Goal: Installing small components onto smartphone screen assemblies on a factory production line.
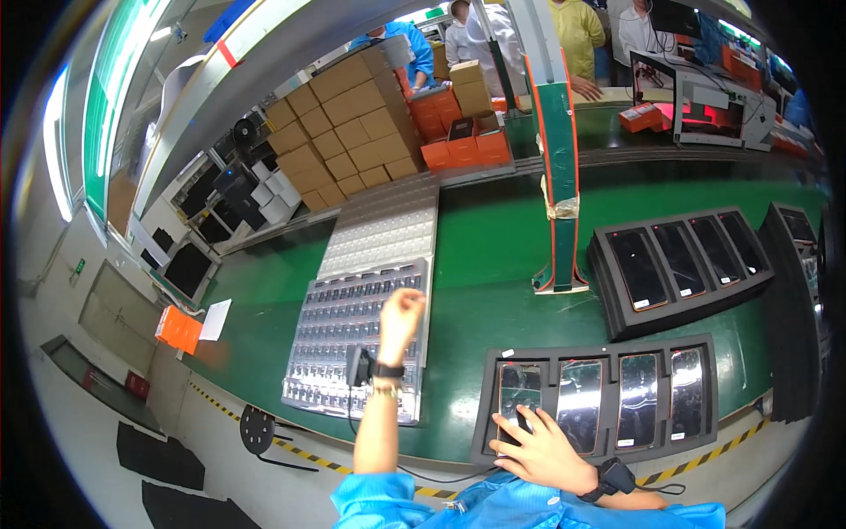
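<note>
My left hand (402, 316) is over the right part of a clear plastic tray (300, 375) with rows of small dark parts. Its fingers are curled together, and whatever they may hold is too small to make out. A black band with a box-shaped piece (358, 365) and a cord sits at that wrist. Spread fingers of my right hand (545, 451) lie on the leftmost phone (520, 388) in a black foam tray (548, 360). Beside it in the same tray lie more dark-screened phones, including a glossy one (580, 397). A black band (614, 477) circles my right wrist.
Another stack of foam trays (621, 324) with phones stands behind at right, near a green-and-orange post (557, 176). Empty-looking pale trays (383, 220) lie beyond the parts tray. Cardboard boxes (348, 132) and orange boxes (480, 152) are piled at the back. Other people work across the bench.
</note>
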The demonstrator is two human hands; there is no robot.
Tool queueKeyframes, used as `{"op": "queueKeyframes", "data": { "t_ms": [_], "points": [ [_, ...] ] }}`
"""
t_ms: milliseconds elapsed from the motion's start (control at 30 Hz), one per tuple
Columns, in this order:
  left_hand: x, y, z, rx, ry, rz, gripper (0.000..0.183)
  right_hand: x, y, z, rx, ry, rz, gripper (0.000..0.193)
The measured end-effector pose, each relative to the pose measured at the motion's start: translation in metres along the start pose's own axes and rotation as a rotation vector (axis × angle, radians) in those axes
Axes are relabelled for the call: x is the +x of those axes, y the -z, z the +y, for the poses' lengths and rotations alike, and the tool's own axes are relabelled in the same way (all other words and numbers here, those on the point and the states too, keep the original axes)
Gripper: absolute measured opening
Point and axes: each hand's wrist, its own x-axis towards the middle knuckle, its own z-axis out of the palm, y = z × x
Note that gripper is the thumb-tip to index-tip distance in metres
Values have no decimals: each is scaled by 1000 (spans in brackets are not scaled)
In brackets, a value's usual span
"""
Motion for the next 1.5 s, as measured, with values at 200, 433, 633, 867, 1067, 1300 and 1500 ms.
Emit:
{"op": "queueKeyframes", "data": {
  "t_ms": [200,433,633,867,1067,1300,1500],
  "points": [
    [88,36,-102,701,17,321,30,-5,-8,1,26,-3,-21,45],
    [119,28,-120,678,274,165,32,-16,3,8,58,-35,-58,57],
    [105,48,-110,589,22,200,21,-60,32,17,8,-157,-83,53],
    [-31,-29,68,-173,-217,-96,10,-72,32,32,-71,-107,-91,53],
    [-162,-79,139,-362,-171,-297,25,-73,34,26,-165,-114,10,40],
    [-197,-105,152,-277,55,-314,15,-77,31,21,-192,-180,202,21],
    [-192,-118,142,91,-67,-326,14,-83,30,22,-194,-239,372,19]
  ]
}}
